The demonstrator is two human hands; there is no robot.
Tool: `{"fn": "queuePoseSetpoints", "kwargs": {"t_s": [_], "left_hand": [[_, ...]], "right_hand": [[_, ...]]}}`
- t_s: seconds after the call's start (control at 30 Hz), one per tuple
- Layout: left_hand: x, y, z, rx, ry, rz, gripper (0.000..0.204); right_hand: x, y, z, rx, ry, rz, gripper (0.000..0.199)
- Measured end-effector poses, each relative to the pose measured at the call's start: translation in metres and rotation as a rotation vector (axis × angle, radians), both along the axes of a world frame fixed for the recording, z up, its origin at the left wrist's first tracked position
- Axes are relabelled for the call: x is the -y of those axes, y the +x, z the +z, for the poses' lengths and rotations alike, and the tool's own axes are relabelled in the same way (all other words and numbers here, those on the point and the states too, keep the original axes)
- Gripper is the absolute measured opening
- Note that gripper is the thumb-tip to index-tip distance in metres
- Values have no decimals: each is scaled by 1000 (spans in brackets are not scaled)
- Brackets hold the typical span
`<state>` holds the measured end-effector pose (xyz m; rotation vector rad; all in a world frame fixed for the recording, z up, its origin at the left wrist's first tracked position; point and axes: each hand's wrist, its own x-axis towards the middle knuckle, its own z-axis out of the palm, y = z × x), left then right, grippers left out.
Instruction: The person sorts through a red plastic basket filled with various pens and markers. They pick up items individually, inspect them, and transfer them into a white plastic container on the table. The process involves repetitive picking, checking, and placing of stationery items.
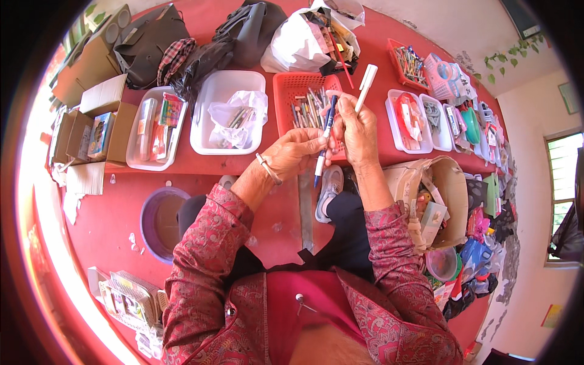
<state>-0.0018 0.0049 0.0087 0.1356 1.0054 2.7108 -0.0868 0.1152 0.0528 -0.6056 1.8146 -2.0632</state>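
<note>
Above the front edge of a red table, my left hand (289, 154) is closed, its thumb and fingers pinching the middle of a blue and white pen (320, 163). The pen stands nearly upright, tilted, with a blue tip at its lower end. My right hand (358, 132) is closed beside it, fingers curled by the pen. From its grip a white pen-like stick (367, 84) points up and right; its lower part is hidden by the fingers. Just behind both hands is a red plastic basket (283, 100) holding several pens (307, 109).
Left of the basket stand a clear tub (199, 131) with a plastic bag of pens and another tub (135, 149) of packages. Bags and a white sack (295, 45) line the back. An open cardboard box (453, 201) is at right; a purple basin (149, 222) is at lower left.
</note>
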Motion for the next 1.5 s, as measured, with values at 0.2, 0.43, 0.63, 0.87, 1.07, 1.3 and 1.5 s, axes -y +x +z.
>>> {"fn": "queuePoseSetpoints", "kwargs": {"t_s": [0.2,0.43,0.63,0.87,1.07,1.3,1.5], "left_hand": [[-3,3,5,8,24,29,15],[-6,3,4,0,61,106,18],[-7,6,7,-3,52,111,18],[-6,7,4,41,60,117,18],[-6,5,3,51,105,105,18],[-5,4,-1,35,98,105,18],[-6,5,-1,40,101,97,18]], "right_hand": [[-2,0,1,-138,113,-48,27],[1,3,-8,-323,159,-97,35],[2,7,-4,-332,148,-103,26],[5,5,-9,-504,225,-136,23],[5,9,-9,-398,233,-138,24],[7,4,-15,-571,265,-186,20],[5,4,-18,-615,316,-191,21]]}}
